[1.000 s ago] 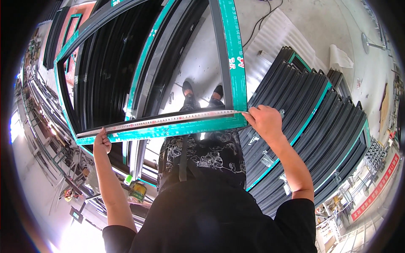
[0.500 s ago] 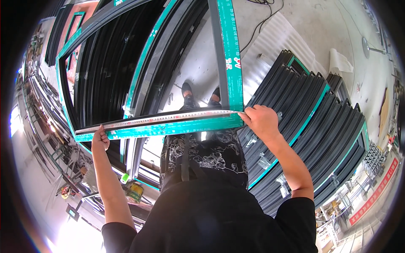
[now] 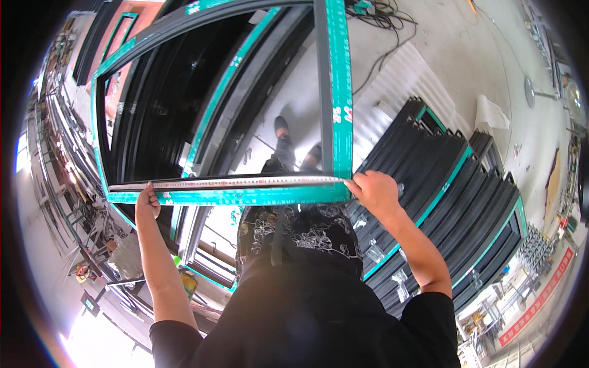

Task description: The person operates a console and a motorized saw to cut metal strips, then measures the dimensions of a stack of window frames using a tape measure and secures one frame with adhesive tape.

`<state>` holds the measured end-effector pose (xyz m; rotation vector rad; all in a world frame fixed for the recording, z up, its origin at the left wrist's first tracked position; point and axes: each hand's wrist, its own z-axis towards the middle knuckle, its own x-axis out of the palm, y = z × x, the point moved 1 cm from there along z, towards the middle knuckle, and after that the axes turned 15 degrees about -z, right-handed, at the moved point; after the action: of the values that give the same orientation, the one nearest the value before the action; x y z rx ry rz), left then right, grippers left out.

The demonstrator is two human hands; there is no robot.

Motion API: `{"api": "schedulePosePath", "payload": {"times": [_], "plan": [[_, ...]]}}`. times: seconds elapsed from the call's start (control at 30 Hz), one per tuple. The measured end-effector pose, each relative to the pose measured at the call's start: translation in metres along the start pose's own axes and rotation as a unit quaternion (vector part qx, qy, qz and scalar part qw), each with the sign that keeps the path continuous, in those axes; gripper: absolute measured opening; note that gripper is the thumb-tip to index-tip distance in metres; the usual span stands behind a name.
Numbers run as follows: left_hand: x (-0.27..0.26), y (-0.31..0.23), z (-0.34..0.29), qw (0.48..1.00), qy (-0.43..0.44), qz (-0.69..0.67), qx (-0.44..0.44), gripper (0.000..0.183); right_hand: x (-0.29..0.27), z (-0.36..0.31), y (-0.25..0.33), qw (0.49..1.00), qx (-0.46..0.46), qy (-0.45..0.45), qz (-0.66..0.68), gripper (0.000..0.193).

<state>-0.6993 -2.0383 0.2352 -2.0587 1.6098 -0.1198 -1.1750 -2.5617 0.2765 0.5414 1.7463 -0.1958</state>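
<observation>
A pale measuring tape (image 3: 245, 182) with red and dark marks stretches along the near side of a large black frame (image 3: 327, 92), whose outer faces carry green film. My left hand (image 3: 148, 201) is closed at the near left, thumb up against the tape, other fingers curled below the frame's edge. At the near right corner, my right hand (image 3: 374, 191) pinches the tape's end between thumb and forefinger, its other fingers folded. The frame is tilted in front of my legs. No tape case can be made out.
More dark frames (image 3: 178, 104) stand beyond and through the held one. At the right, a long stack of black profiles (image 3: 423, 178) with green strips lies close to my right forearm. Black cables (image 3: 383, 24) and a white sheet (image 3: 491, 113) lie on the floor.
The frame and both hands sit slightly lower in view, and the near side looks more level. The tape lies straighter along it. Both hands keep their places on the tape.
</observation>
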Motion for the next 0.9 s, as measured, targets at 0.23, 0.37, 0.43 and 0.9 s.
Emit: {"api": "schedulePosePath", "payload": {"times": [0.23,0.37,0.43,0.9], "plan": [[0.095,-0.001,-0.036,0.980,0.144,-0.111,0.075,0.030,-0.034,0.056,-0.046,0.999,0.013,-0.031,-0.010,0.037],[0.220,-0.044,-0.032,0.960,0.234,-0.107,0.107,0.021,-0.062,0.136,-0.097,0.994,0.032,-0.077,-0.071,0.034],[0.277,-0.071,-0.027,0.954,0.264,-0.097,0.108,0.018,-0.074,0.180,-0.115,0.989,0.042,-0.111,-0.087,0.036],[0.406,-0.188,0.025,0.957,0.206,-0.111,0.170,0.020,-0.098,0.376,-0.114,0.984,0.027,-0.164,-0.071,0.037]]}}
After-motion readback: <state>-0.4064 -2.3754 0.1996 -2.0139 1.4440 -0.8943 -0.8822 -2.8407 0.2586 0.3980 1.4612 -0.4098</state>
